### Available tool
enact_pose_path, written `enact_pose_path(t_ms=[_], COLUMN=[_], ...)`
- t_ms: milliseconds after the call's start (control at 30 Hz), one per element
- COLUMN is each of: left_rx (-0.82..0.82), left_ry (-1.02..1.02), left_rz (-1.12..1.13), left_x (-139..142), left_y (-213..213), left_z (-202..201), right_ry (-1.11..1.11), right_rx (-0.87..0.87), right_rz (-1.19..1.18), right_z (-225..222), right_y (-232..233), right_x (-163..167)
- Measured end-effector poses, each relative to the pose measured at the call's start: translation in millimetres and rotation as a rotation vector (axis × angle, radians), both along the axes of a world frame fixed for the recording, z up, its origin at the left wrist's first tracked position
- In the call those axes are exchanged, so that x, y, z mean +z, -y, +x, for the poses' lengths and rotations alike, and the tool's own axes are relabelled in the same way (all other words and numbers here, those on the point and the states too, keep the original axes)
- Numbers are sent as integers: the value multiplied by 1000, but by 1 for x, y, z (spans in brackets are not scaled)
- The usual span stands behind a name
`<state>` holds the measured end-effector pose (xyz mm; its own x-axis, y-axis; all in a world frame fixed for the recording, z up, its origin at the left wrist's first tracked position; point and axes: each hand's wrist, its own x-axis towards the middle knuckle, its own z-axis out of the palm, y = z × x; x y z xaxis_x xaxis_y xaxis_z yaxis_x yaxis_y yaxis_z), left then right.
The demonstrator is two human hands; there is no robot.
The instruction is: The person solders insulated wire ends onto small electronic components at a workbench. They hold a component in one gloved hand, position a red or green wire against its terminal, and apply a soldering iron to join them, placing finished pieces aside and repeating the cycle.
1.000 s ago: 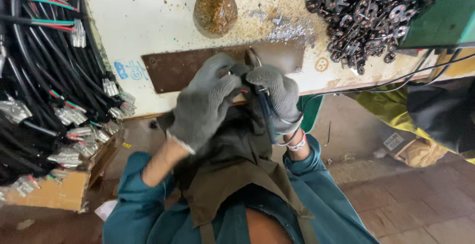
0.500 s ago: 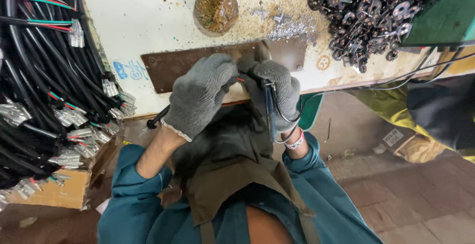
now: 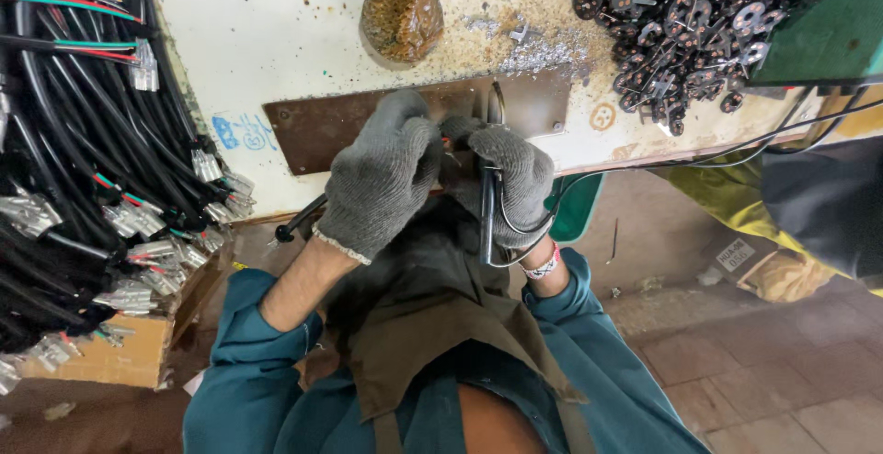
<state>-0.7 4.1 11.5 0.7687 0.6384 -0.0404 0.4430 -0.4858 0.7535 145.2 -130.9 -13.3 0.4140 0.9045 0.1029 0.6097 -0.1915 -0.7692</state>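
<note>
Gloved left hand (image 3: 382, 173) and right hand (image 3: 511, 178) cover whatever sits between them at frame centre; only red wire bits show. Black cable bundle (image 3: 64, 169) cut off left, dark round parts pile (image 3: 699, 12) cut off top. Brown plate (image 3: 322, 127) partly hidden.

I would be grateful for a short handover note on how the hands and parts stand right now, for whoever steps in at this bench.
Left hand: gloved, closed over a thin black cable at the bench edge.
Right hand: gloved, gripping a dark pen-shaped tool whose tip points at the brown metal plate.
Both hands meet over the plate; the work between them is hidden.
Heap of small dark round parts lies at upper right, black cable bundles with connectors at left, a brownish lump above the plate.
How much is done or left cannot be told.
</note>
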Motion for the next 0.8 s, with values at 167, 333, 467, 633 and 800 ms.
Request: enact_pose_path(t_ms=[167, 333, 467, 633, 800], left_rx=[-42, -53, -51, -31, -4], left_ry=[40, 18, 22, 15, 17], left_rz=[117, 107, 71, 92, 94], left_x=[-8, -10, -7, -6, -8], left_y=[0, -2, -4, -3, -1], left_z=[-1, -1, 1, 6, 6], right_ry=[-100, -59, -113, 180, 246], right_rx=[27, 60, 49, 32, 30], right_rz=[53, 26, 47, -71, -115], right_z=[4, 9, 20, 14, 11], right_y=[-7, -9, -1, 33, 56], right_x=[9, 10, 3, -7, -24])
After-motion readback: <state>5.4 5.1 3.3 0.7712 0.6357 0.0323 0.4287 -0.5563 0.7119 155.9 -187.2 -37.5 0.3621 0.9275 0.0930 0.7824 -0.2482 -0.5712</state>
